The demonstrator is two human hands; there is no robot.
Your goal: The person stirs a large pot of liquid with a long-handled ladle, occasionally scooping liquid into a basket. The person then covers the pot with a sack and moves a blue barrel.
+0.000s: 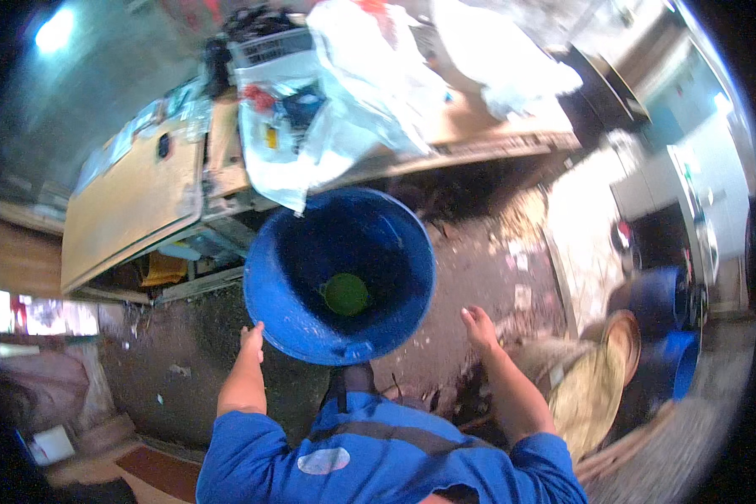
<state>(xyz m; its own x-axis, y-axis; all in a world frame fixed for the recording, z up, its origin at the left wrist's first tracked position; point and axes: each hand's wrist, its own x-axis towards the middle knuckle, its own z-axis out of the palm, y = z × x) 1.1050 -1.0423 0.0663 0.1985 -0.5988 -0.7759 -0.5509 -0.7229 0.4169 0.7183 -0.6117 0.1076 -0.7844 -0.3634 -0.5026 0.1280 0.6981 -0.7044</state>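
Note:
A large blue plastic drum (pixel 298 328) stands in front of me with its mouth facing up. Inside, at the bottom of its dark hollow, lies a round green patch (pixel 345 294); I cannot make out what it is. My left hand (pixel 253 342) is at the drum's near left side, by the outer wall just under the rim, its fingers apart and not wrapped round the edge. To the right of the drum, my right hand (pixel 479 328) hangs in the air with thumb raised, away from the wall and holding nothing.
Beyond the drum runs a wooden workbench (pixel 496 139) loaded with white plastic bags (pixel 370 92). A tan board (pixel 143 193) covers its left part. At right stand a yellowish drum (pixel 584 386) and blue drums (pixel 676 365). Scraps litter the dirty floor (pixel 470 252).

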